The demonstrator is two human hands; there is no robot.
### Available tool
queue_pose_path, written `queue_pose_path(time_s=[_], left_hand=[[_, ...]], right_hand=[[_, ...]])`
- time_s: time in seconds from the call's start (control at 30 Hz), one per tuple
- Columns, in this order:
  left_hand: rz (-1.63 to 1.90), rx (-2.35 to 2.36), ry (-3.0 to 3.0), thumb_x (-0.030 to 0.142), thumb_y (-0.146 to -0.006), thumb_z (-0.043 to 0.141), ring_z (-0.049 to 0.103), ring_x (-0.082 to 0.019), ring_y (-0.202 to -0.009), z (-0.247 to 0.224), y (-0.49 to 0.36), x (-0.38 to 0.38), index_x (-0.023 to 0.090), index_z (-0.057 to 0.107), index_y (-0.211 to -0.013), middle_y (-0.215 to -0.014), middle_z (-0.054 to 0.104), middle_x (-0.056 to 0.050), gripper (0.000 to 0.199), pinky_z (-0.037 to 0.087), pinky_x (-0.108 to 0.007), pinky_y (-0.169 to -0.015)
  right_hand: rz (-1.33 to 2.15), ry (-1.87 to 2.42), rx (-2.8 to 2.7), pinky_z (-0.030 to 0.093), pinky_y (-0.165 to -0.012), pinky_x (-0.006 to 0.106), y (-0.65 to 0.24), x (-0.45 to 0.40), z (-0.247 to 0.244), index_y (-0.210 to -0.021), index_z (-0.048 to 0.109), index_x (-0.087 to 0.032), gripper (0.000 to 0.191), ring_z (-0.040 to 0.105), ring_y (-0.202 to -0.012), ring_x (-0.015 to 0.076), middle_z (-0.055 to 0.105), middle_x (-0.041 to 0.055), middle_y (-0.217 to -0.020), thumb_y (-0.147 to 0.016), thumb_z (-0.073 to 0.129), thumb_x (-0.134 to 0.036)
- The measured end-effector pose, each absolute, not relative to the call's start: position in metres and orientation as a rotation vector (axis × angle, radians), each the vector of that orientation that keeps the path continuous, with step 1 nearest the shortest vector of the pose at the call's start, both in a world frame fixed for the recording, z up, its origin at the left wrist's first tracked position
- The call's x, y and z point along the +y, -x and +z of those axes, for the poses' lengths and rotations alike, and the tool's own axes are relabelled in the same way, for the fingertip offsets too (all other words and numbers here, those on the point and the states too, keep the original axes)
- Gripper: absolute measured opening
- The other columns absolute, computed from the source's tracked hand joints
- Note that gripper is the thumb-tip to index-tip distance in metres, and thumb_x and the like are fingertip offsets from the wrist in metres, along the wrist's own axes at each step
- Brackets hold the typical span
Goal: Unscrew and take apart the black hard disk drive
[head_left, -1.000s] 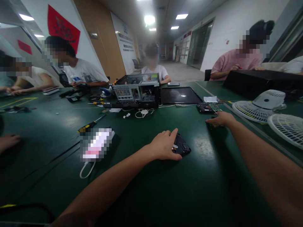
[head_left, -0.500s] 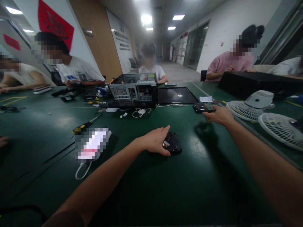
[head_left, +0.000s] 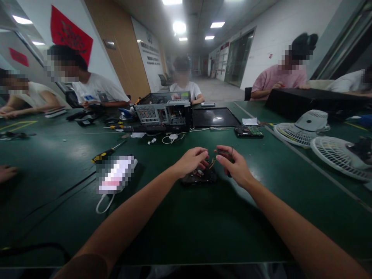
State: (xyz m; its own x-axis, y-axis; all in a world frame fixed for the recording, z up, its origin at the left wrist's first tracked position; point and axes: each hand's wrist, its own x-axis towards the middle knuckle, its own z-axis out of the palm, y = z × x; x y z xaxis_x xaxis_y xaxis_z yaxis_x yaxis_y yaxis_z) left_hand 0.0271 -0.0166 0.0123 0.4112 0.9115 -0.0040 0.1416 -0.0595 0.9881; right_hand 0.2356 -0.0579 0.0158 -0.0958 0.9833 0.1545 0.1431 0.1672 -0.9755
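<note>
An opened black hard drive [head_left: 200, 177] lies on the green table, its inner parts partly covered by fingers. Over its far left side, my left hand [head_left: 193, 161] is closed, thumb and fingers drawn together; what they pinch, if anything, is hidden. My right hand [head_left: 234, 164] hovers just right of the drive with curled fingers around a thin dark piece too small to name. Between the two hands a small gold-coloured part [head_left: 212, 163] shows above the drive. A second hard drive [head_left: 249, 131], its green circuit board showing, lies farther back on the right.
An open computer case [head_left: 162, 114] stands at the back beside a flat dark screen [head_left: 215, 117]. On the left are a phone [head_left: 117, 174] with a white cable and a yellow-black screwdriver [head_left: 103, 155]. White fan parts [head_left: 302, 130] lie right. Several people sit around the table.
My right hand has left the second hard drive and come back beside my left hand. My left fingers have drawn in over the opened drive, which sits slightly more to the left in view.
</note>
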Motion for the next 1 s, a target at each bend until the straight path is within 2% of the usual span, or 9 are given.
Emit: queue_pose_path(time_s=[0.1, 0.2, 0.3, 0.4, 0.53, 0.67, 0.8, 1.0], left_hand=[[0.734, 0.869, -1.292, 0.042, -0.102, 0.060, 0.073, -0.019, -0.087, 0.016, -0.035, -0.030, 0.017, 0.066, -0.116, -0.110, 0.073, -0.013, 0.029, 0.061, -0.033, -0.074], [0.686, 0.704, -1.175, 0.042, -0.098, 0.068, 0.072, -0.018, -0.087, 0.021, -0.036, -0.037, 0.015, 0.069, -0.110, -0.105, 0.072, -0.012, 0.030, 0.060, -0.032, -0.077], [0.743, 0.698, -1.185, 0.035, -0.088, 0.080, 0.070, -0.015, -0.079, 0.020, -0.033, -0.034, 0.014, 0.070, -0.107, -0.101, 0.072, -0.010, 0.030, 0.058, -0.029, -0.072], [0.818, 0.817, -1.271, 0.031, -0.084, 0.082, 0.069, -0.015, -0.077, 0.014, -0.028, -0.027, 0.015, 0.067, -0.111, -0.099, 0.072, -0.009, 0.035, 0.057, -0.030, -0.069], [0.807, 0.916, -1.556, 0.029, -0.081, 0.081, 0.069, -0.018, -0.083, 0.009, -0.022, -0.023, 0.017, 0.063, -0.108, -0.096, 0.072, -0.005, 0.035, 0.057, -0.032, -0.072], [0.708, 0.867, -1.810, 0.032, -0.086, 0.074, 0.069, -0.019, -0.085, 0.011, -0.020, -0.024, 0.017, 0.066, -0.102, -0.093, 0.072, -0.005, 0.024, 0.055, -0.032, -0.073], [0.719, 0.911, -1.856, 0.031, -0.086, 0.073, 0.069, -0.019, -0.087, 0.011, -0.021, -0.023, 0.016, 0.067, -0.102, -0.095, 0.072, -0.005, 0.023, 0.055, -0.033, -0.076], [0.729, 0.827, -1.737, 0.024, -0.082, 0.079, 0.069, -0.019, -0.089, 0.004, -0.019, -0.018, 0.014, 0.060, -0.125, -0.101, 0.069, -0.008, 0.048, 0.057, -0.035, -0.079]], right_hand=[[1.159, 1.072, -1.401, 0.037, -0.041, 0.025, -0.235, -0.062, 0.017, -0.136, 0.058, -0.028, 0.059, 0.051, -0.051, 0.0075, 0.067, 0.0089, -0.133, -0.084, 0.073, -0.053], [1.236, 1.001, -1.402, 0.040, -0.044, 0.025, -0.237, -0.062, 0.015, -0.136, 0.057, -0.029, 0.059, 0.051, -0.054, 0.0075, 0.064, 0.0089, -0.135, -0.083, 0.074, -0.049], [1.275, 0.974, -1.403, 0.044, -0.046, 0.024, -0.237, -0.061, 0.013, -0.140, 0.053, -0.031, 0.065, 0.061, -0.069, 0.0126, 0.061, 0.0092, -0.136, -0.081, 0.077, -0.045], [1.233, 1.059, -1.339, 0.045, -0.044, 0.022, -0.237, -0.060, 0.012, -0.144, 0.049, -0.033, 0.073, 0.065, -0.085, 0.0179, 0.057, 0.0105, -0.140, -0.079, 0.080, -0.043], [1.310, 1.157, -1.302, 0.041, -0.041, 0.020, -0.239, -0.057, 0.009, -0.130, 0.060, -0.024, 0.060, 0.065, -0.080, 0.0176, 0.068, 0.0097, -0.111, -0.077, 0.083, -0.037], [1.420, 1.125, -1.368, 0.038, -0.041, 0.019, -0.241, -0.056, 0.005, -0.117, 0.066, -0.021, 0.045, 0.066, -0.080, 0.0185, 0.070, 0.0052, -0.089, -0.077, 0.083, -0.034], [1.411, 1.158, -1.445, 0.039, -0.042, 0.019, -0.243, -0.058, 0.006, -0.115, 0.066, -0.020, 0.041, 0.067, -0.078, 0.0178, 0.068, 0.0033, -0.085, -0.079, 0.081, -0.033], [1.396, 1.181, -1.526, 0.041, -0.042, 0.020, -0.244, -0.057, 0.001, -0.113, 0.065, -0.022, 0.039, 0.065, -0.074, 0.0170, 0.068, 0.0027, -0.085, -0.080, 0.080, -0.034]])
